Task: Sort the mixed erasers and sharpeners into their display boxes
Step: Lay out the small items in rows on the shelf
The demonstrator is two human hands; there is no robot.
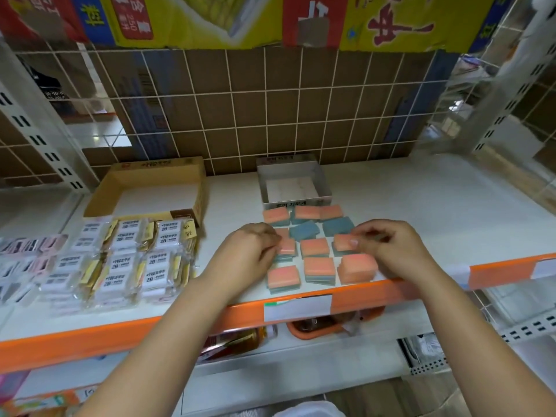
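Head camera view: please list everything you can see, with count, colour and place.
pink and blue erasers: about a dozen, spread on the shelf in front of the white box
white box: one, empty, at the back centre
cardboard box: one, tan, empty, back left
wrapped 2B erasers: many, white, stacked at left
shelf: one, white with orange edge
left hand: fingers on an eraser at the group's left side
right hand: fingers pinch an eraser at the right
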